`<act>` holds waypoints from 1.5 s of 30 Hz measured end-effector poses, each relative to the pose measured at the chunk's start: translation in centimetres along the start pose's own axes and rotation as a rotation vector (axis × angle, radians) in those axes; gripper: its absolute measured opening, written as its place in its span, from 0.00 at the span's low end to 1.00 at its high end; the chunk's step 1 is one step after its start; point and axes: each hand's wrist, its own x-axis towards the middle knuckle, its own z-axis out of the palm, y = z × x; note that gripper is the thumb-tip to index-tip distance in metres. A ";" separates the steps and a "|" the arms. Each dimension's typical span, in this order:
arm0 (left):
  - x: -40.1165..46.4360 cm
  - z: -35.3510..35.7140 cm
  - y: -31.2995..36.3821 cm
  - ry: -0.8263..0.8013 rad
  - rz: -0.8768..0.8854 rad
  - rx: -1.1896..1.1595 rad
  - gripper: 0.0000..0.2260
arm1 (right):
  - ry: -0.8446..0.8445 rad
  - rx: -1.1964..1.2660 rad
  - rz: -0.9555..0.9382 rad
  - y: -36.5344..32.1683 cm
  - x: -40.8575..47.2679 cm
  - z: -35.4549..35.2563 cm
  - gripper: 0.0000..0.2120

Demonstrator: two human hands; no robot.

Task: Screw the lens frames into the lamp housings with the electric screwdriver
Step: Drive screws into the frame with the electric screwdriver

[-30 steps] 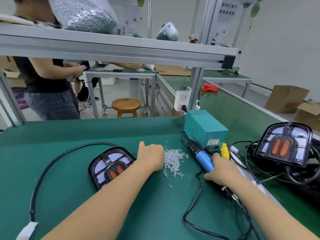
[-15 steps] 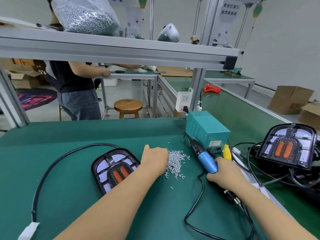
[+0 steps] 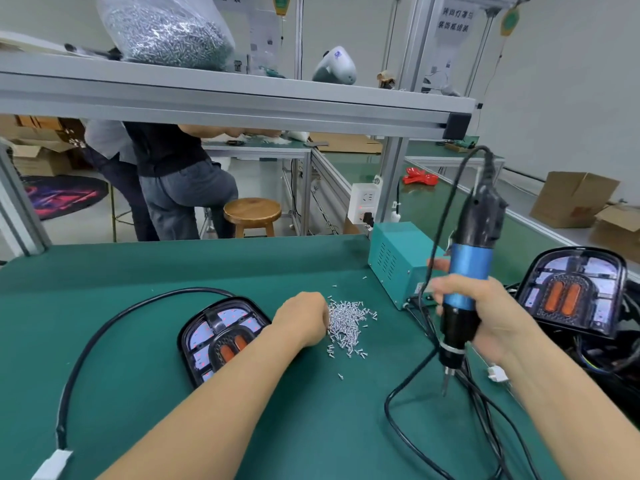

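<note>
A black lamp housing with a clear lens frame and two orange strips (image 3: 221, 337) lies on the green bench in front of me, its black cable curving off to the left. A loose pile of small silver screws (image 3: 349, 323) sits just right of it. My left hand (image 3: 301, 320) rests at the pile's left edge with its fingers curled into the screws; the fingertips are hidden. My right hand (image 3: 485, 317) grips the blue and black electric screwdriver (image 3: 467, 271), upright above the bench with the bit pointing down.
A teal power box (image 3: 398, 261) stands behind the screws, the screwdriver's cables looping over the bench. Another lamp housing (image 3: 571, 289) leans on a heap of cables at the right. An aluminium shelf (image 3: 242, 102) carries a bag of screws. Two people stand beyond a stool.
My right hand has lifted the screwdriver off the bench and stood it upright, bit down. My left hand stays at the screw pile. The people in the background have shifted right.
</note>
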 end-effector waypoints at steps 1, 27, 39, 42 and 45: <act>0.0 0.1 0.0 -0.004 0.000 0.005 0.14 | -0.018 0.054 -0.028 -0.4 -0.2 0.2 0.20; -0.1 0.4 1.1 0.039 0.090 0.182 0.08 | -0.019 0.277 -0.267 -1.3 -2.6 2.2 0.20; -4.8 -4.1 -2.5 0.158 0.148 -0.970 0.09 | -0.014 0.521 -0.310 -2.6 -2.5 5.2 0.13; -7.4 -4.1 -4.2 0.163 0.104 -1.171 0.09 | -0.075 0.758 -0.294 -3.0 -2.2 6.4 0.10; -9.3 -3.8 -5.3 0.185 0.048 -1.256 0.09 | -0.017 0.504 -0.377 -3.1 -1.9 8.0 0.11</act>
